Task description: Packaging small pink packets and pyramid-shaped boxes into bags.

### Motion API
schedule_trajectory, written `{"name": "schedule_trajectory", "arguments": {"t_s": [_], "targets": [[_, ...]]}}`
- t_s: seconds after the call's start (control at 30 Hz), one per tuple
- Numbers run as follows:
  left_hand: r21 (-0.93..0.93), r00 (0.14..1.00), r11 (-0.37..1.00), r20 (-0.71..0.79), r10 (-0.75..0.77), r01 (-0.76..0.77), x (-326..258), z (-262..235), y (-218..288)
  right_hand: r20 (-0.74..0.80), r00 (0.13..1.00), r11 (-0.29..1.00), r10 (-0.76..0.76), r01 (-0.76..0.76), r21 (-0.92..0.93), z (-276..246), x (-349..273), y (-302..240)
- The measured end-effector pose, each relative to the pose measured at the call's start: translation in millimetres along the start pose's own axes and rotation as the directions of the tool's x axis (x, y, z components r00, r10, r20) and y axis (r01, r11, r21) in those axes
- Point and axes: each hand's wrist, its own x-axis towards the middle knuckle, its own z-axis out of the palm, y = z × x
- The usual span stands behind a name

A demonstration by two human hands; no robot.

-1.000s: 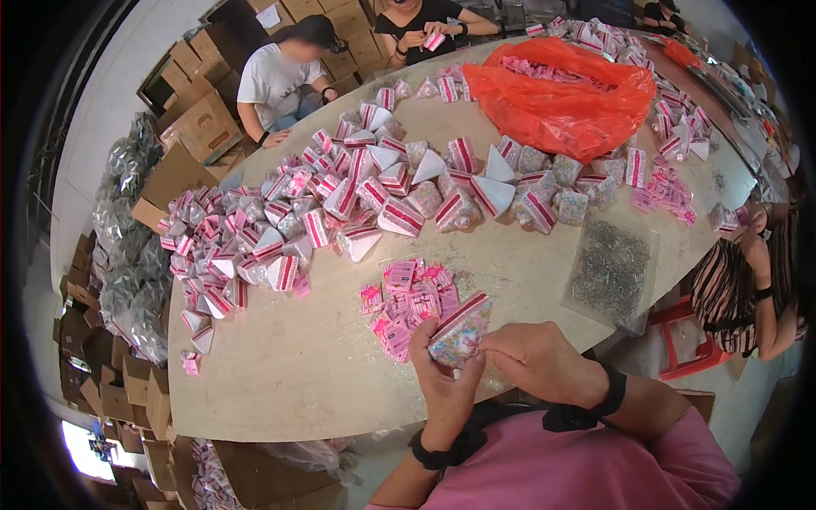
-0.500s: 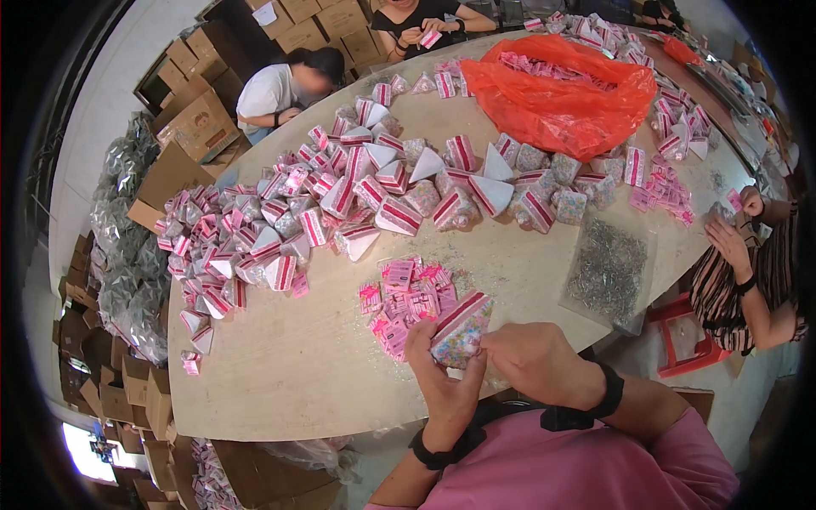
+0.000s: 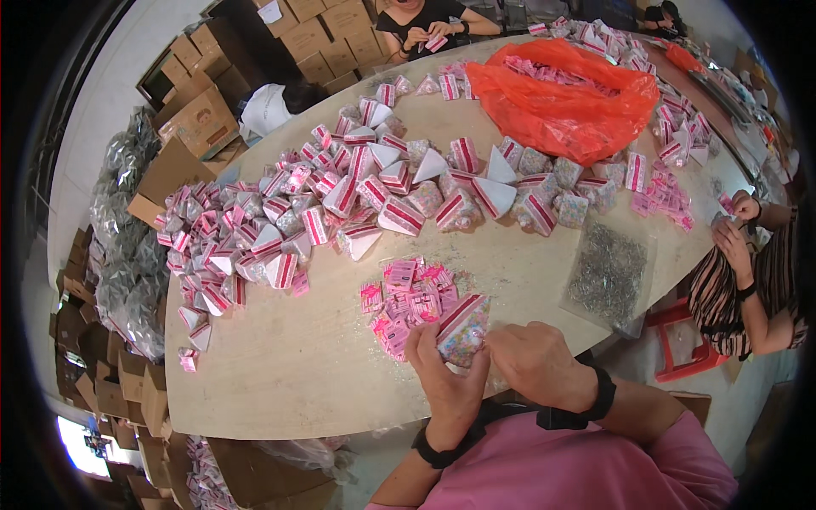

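Both hands, left hand (image 3: 446,382) and right hand (image 3: 535,364), pinch one triangular candy packet (image 3: 463,327) at the table's (image 3: 289,374) near edge, beside one pile of pink cards (image 3: 406,299); one orange bag (image 3: 565,93) lies far off.

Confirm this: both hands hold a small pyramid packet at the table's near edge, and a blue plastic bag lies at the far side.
Not quite. The plastic bag is orange, not blue, as the head view shows. Left hand and right hand do hold the pyramid packet at the table edge.
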Motion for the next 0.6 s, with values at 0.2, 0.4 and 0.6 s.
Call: {"name": "schedule_trajectory", "arguments": {"t_s": [0.2,0.4,0.6], "targets": [[0.002,1.0,1.0,-0.011,0.007,-0.007,-2,1,-2,0.012,1.0,1.0,0.006,-0.006,0.018,1,1,0],[0.021,1.0,1.0,0.004,0.012,-0.012,-5,-2,-7,0.1,0.984,0.974,0.147,-0.162,0.159,9,2,4],[-0.003,0.994,0.999,0.096,-0.046,0.047,-10,-8,-8,0.543,0.763,0.51,0.35,-0.641,0.573,-3,15,4]]}}
